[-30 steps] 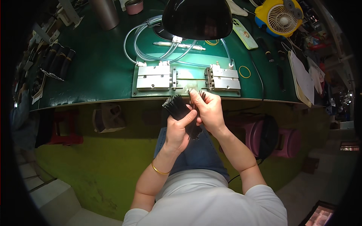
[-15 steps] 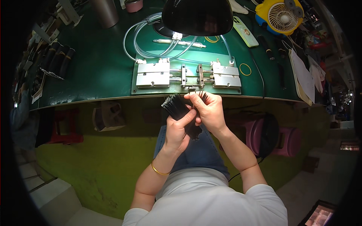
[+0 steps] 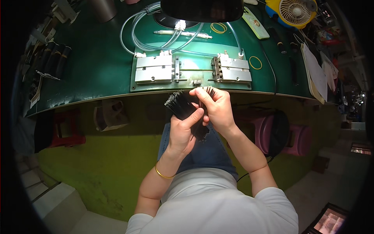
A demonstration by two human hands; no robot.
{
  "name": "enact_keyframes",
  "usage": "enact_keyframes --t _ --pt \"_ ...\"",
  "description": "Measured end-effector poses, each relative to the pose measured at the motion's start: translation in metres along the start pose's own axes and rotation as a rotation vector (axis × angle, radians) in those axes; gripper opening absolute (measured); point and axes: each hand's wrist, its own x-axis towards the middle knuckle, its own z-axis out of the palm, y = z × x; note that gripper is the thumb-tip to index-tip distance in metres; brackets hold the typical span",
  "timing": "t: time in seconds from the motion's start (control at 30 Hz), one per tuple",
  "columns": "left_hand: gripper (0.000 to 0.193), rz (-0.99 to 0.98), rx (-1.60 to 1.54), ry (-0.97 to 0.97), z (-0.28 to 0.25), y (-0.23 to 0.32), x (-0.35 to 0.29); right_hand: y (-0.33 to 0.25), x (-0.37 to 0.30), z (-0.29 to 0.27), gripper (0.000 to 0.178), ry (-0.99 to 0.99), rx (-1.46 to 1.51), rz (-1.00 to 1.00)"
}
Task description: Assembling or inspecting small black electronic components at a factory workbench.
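Steady the black bundle (image 3: 181,106), just in front of the silver machine (image 3: 177,71), between left hand's (image 3: 181,132) thumb and curled fingers; with right hand's (image 3: 217,109) thumb and fingers pinching a few strands (image 3: 210,91), best tease gently, avoiding tangles, beneath the lamp (image 3: 202,11) behind the machine.

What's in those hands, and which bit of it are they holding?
The left hand holds a black bundle around its middle; the right hand pinches a few black strands near their top ends.
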Motion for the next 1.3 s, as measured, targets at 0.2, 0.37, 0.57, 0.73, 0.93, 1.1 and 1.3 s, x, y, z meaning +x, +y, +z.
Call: enact_keyframes --t 0.2,0.37,0.57,0.73,0.93,1.1,1.3 --pt "0.007 0.016 0.025 -0.016 -0.0004 0.0002 0.0051 -0.0032 0.0016 0.0052 0.021 0.077 -0.051 -0.032" --pt "0.008 0.010 0.010 -0.013 0.0007 -0.0002 0.0059 -0.0020 0.0039 0.0045 0.021 0.107 -0.064 -0.035" --pt "0.009 0.015 0.028 -0.025 -0.0005 -0.0004 0.0081 -0.0022 0.0064 0.0028 0.021 0.104 -0.064 -0.028" --pt "0.008 0.010 0.050 -0.016 -0.0004 -0.0016 0.0088 -0.0002 0.0069 0.0010 0.022 0.093 -0.064 -0.046" --pt "0.008 0.018 -0.003 -0.026 -0.0010 -0.0047 0.0072 -0.0040 0.0017 0.0034 0.023 0.063 -0.039 -0.046" --pt "0.009 0.084 -0.057 -0.008 -0.0011 -0.0094 0.0025 0.0005 -0.0019 0.0015 0.023 0.057 -0.036 -0.101" --pt "0.009 0.097 -0.030 -0.019 -0.0032 -0.0084 0.0034 -0.0011 -0.0016 0.0035 0.022 0.047 -0.077 -0.118"
